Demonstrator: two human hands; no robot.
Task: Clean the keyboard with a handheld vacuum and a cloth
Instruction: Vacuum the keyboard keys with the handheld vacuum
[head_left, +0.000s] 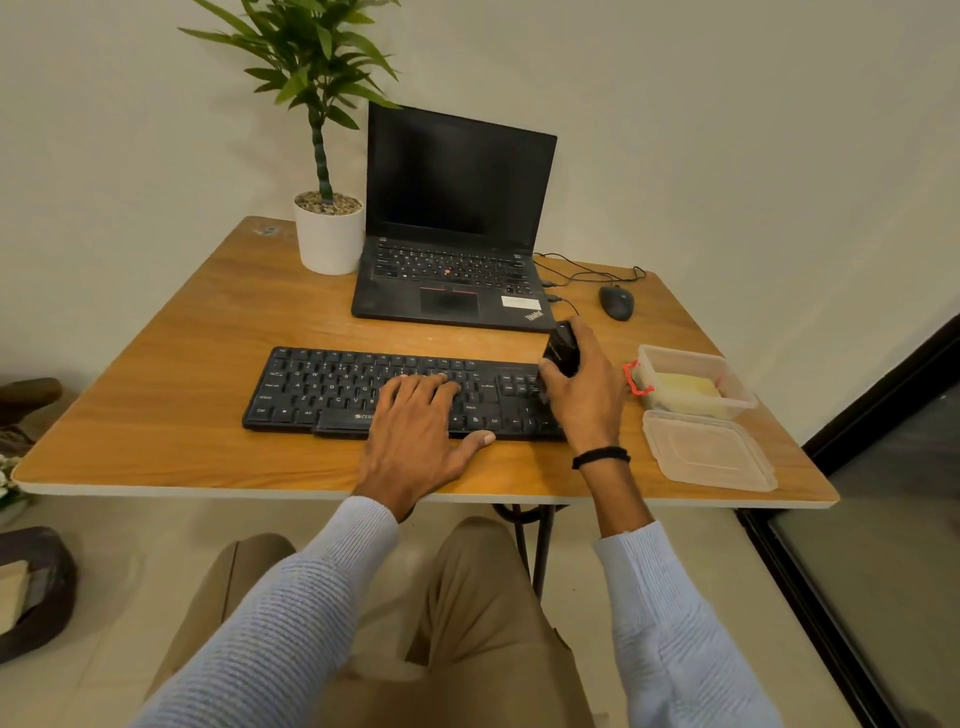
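A plain off-white wall (727, 130) is seen across the upper frame, and pale floor tiles (104, 571) along the bottom. At the right edge a dark-framed glass panel (883, 519) is visible. The middle of the frame is taken up by a wooden table (182, 405) with a light edge band. An open black laptop (452, 223) is set at upper centre, with a potted plant (327, 208) just to its left. The black keyboard (332, 389) is laid at frame centre, below the laptop. It is pressed flat by the left hand (421, 431), fingers spread and nothing grasped. The handheld vacuum (562, 348), a small black unit, is clenched in the right hand (587, 400) over the keyboard's right end. At centre right a clear container (696, 384) holding something yellow is placed, its lid (709, 449) just below it. A wired mouse (616, 302) is found above them.
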